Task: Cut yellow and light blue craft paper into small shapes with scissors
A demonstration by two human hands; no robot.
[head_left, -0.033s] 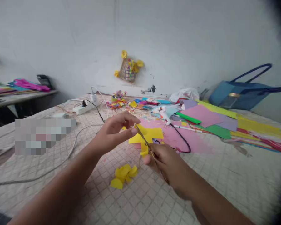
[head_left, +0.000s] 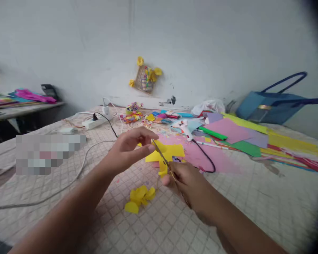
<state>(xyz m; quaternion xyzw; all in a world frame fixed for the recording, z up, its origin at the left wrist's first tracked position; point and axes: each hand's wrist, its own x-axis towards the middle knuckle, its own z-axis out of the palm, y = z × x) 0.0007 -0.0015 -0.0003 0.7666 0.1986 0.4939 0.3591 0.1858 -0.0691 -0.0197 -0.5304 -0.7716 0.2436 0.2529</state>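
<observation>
My right hand (head_left: 188, 180) is wrapped round a pair of scissors (head_left: 161, 155), their dark blades slanting up and to the left. At the tip of the blades is my left hand (head_left: 132, 146), its thumb and forefinger bent close together. What lies between those fingertips, if anything, is too small to make out. Just behind the blades, yellow paper pieces (head_left: 176, 150) rest on a pink sheet (head_left: 201, 155). Nearer to me, a small heap of cut yellow paper petals (head_left: 139, 197) lies on the table.
A white glue gun (head_left: 184, 128) with a black cord lies beyond my right hand. Coloured paper sheets (head_left: 228, 128) and a blue bag (head_left: 270, 106) are at the right. A power strip (head_left: 98, 121) and a grey cable (head_left: 82, 165) occupy the left. The table (head_left: 159, 229) has a checked cover.
</observation>
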